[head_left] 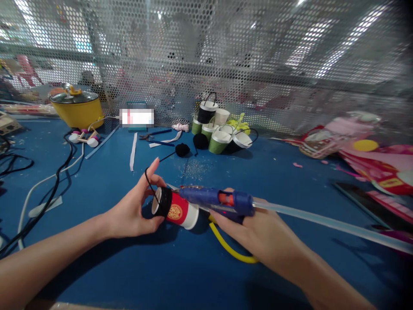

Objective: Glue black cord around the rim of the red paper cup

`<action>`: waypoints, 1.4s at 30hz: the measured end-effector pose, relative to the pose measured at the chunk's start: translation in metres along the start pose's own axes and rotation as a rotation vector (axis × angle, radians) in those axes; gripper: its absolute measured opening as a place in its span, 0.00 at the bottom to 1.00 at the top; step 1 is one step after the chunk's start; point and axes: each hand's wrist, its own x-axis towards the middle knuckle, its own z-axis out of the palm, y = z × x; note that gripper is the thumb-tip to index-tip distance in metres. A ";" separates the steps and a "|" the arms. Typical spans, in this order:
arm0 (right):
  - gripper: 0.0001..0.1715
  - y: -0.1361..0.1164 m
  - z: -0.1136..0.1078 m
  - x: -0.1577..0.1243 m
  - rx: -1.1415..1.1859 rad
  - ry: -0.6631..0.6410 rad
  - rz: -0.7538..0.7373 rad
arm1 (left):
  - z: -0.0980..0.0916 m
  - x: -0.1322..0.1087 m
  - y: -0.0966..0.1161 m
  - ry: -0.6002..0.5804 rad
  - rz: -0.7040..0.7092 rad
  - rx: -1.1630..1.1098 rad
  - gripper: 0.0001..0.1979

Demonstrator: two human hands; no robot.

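A paper cup [182,212], red and white with a gold emblem and a black yarn band around one end, lies on its side in my left hand [137,206]. Thumb and fingers hold it by the banded end. A black strand loops by my index finger and runs to a black yarn ball [182,150]. My right hand [251,219] grips a blue glue gun [219,200], its nozzle at the black band. A long clear glue stick [329,226] sticks out of the gun's rear. Whether the nozzle touches the band, I cannot tell.
Several wrapped cups [220,140] stand by the mesh wall, near pliers [150,136] and white strips [133,151]. A yellow pot [77,107] and cables [58,176] are on the left. A yellow tube [230,249] curves beneath my right hand; pink packages [380,159] lie right.
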 end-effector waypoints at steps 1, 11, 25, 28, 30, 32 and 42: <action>0.06 -0.001 -0.001 0.001 -0.009 -0.010 -0.001 | 0.000 0.000 0.000 -0.001 0.005 0.005 0.52; 0.15 0.002 -0.005 0.008 0.040 -0.082 0.088 | -0.001 0.001 -0.002 0.030 -0.031 0.017 0.51; 0.18 0.064 0.005 0.057 -0.012 -0.047 0.439 | -0.006 0.003 -0.003 0.079 -0.119 -0.058 0.53; 0.18 0.074 0.011 0.066 -0.112 -0.034 0.419 | -0.005 0.003 -0.001 0.079 -0.113 -0.043 0.52; 0.15 0.070 0.012 0.069 -0.191 0.032 0.386 | -0.004 0.002 0.000 0.081 -0.110 -0.041 0.53; 0.11 0.055 0.012 0.069 -0.249 0.096 0.301 | -0.003 0.002 0.001 0.081 -0.119 -0.053 0.53; 0.05 -0.051 0.033 0.063 0.144 -0.298 -0.335 | 0.002 0.002 0.007 0.041 -0.136 -0.126 0.53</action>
